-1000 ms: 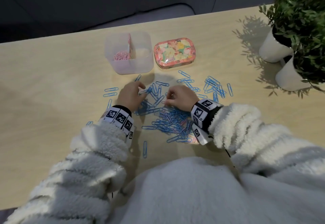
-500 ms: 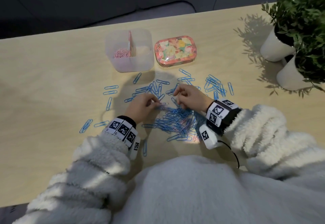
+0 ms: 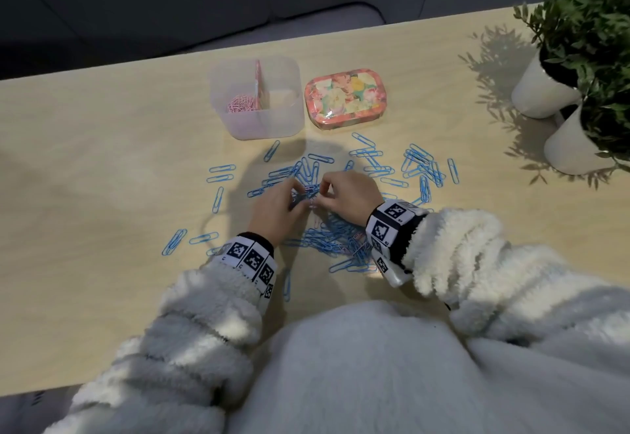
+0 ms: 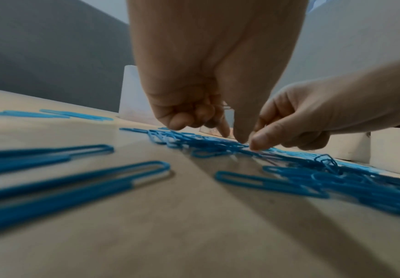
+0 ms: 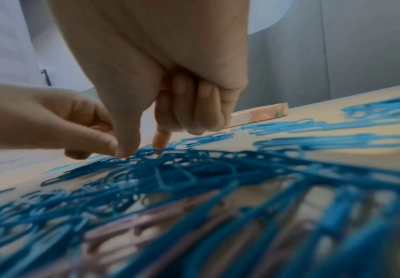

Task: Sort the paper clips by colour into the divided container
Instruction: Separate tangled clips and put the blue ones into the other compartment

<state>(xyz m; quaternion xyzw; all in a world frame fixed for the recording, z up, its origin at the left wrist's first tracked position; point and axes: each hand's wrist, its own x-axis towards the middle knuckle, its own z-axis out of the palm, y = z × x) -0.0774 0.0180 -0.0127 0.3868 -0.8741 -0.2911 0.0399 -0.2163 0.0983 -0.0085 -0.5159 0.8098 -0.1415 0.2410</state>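
Blue paper clips [image 3: 421,169] lie scattered on the wooden table, with a dense heap [image 3: 335,237] near me; a few pink clips [image 5: 161,216] show under it. The clear divided container [image 3: 283,120] stands at the back, holding pink clips [image 3: 242,104] in its left compartment. My left hand [image 3: 281,207] and right hand [image 3: 346,193] meet fingertip to fingertip over the clips between the heap and the container. Left thumb and forefinger [image 4: 225,129] pinch down into the clips, other fingers curled. Right thumb [image 5: 127,146] and forefinger [image 5: 161,144] pinch at the clips beside them. What each pinch holds is hidden.
A floral tin [image 3: 346,99] sits right of the container. Two white pots with green plants [image 3: 545,92] stand at the far right. Loose blue clips [image 3: 221,174] spread left of my hands. The table's near edge is under my sleeves.
Both hands have drawn together toward the middle of the clips. The left hand moved right and forward until its fingertips met the right hand's.
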